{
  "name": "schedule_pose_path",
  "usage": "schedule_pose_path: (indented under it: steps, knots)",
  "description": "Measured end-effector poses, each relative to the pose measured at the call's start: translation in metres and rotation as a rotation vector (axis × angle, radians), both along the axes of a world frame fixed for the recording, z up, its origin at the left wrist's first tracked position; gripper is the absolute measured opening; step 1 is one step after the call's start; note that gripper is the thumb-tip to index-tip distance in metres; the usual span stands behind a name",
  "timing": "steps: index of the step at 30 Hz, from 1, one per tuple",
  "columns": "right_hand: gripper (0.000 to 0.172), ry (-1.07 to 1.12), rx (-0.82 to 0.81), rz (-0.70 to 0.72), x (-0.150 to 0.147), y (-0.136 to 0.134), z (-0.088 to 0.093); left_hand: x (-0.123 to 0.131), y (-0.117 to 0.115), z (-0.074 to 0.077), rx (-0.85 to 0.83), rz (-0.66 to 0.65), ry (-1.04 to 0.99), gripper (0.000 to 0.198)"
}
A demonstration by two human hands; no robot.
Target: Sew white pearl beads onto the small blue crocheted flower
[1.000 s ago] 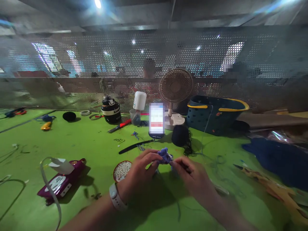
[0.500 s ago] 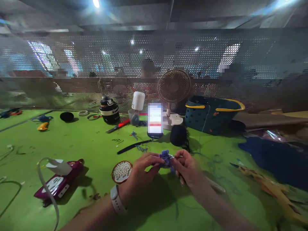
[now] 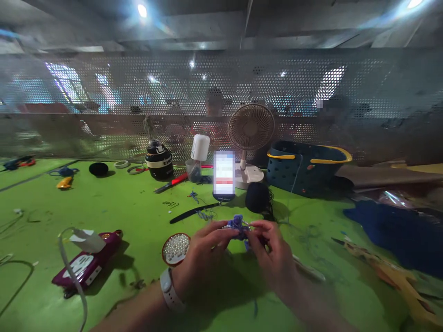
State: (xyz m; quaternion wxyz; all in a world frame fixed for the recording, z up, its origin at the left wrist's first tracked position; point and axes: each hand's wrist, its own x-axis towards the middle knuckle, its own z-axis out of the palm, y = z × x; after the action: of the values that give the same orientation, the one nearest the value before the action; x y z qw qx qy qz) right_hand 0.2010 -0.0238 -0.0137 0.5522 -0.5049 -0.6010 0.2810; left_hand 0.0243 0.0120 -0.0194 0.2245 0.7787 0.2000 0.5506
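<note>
Between my two hands is a small purple-blue crocheted piece (image 3: 237,224) with white pearl beads along its sides. My left hand (image 3: 210,240), with a white watch on the wrist, pinches its left side. My right hand (image 3: 272,244) has its fingertips closed on the right side, by the beads. Some of the fingers lie hidden beneath the piece. Left of my left hand sits a round red-rimmed dish (image 3: 164,258) of loose pearl beads (image 3: 177,246). A phone (image 3: 224,175) stands upright beyond my hands, its screen blurred out.
Behind the phone stand a fan (image 3: 251,127), a dark basket (image 3: 294,173) with yellow handles and a black bottle (image 3: 159,161). A dark yarn ball (image 3: 258,197) lies nearer. At left is a purple power strip (image 3: 90,263) with a cable. Dark blue fabric (image 3: 391,235) lies at right.
My fingers have shifted on the crocheted piece, and it has turned so that beads now show on its left side too. The view has tilted slightly upward.
</note>
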Motion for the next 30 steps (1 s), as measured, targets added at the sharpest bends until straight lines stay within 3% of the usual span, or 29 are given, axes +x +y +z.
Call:
schedule_pose_path:
  steps: [3, 6, 9, 12, 16, 22, 27, 30]
  knots:
    - [0.021, -0.174, 0.115, -0.045, -0.003, -0.002, -0.002, 0.002, -0.006, 0.005, -0.008, -0.010, 0.007, 0.034]
    - [0.023, -0.313, 0.144, -0.061, -0.002, -0.003, 0.002, -0.002, -0.008, 0.008, 0.017, -0.013, 0.192, 0.032]
    - [0.025, -0.393, 0.112, 0.054, -0.001, -0.005, 0.009, -0.009, -0.005, 0.011, 0.147, 0.042, 0.406, 0.033]
    - [0.025, -0.379, 0.041, 0.169, -0.001, -0.007, 0.013, -0.013, -0.004, 0.017, 0.305, 0.100, 0.567, 0.032]
    - [0.027, -0.350, -0.081, 0.126, 0.001, -0.005, 0.013, -0.011, -0.007, 0.026, 0.415, 0.068, 0.651, 0.031]
    - [0.027, -0.372, -0.036, 0.243, 0.007, 0.001, 0.015, -0.008, -0.005, 0.024, 0.449, 0.001, 0.712, 0.028]
    - [0.031, -0.478, 0.167, 0.062, 0.007, 0.000, 0.023, -0.009, -0.005, 0.022, 0.401, -0.026, 0.742, 0.027]
    - [0.025, -0.328, 0.238, 0.015, 0.008, 0.001, 0.029, -0.010, -0.006, 0.023, 0.385, -0.015, 0.736, 0.031]
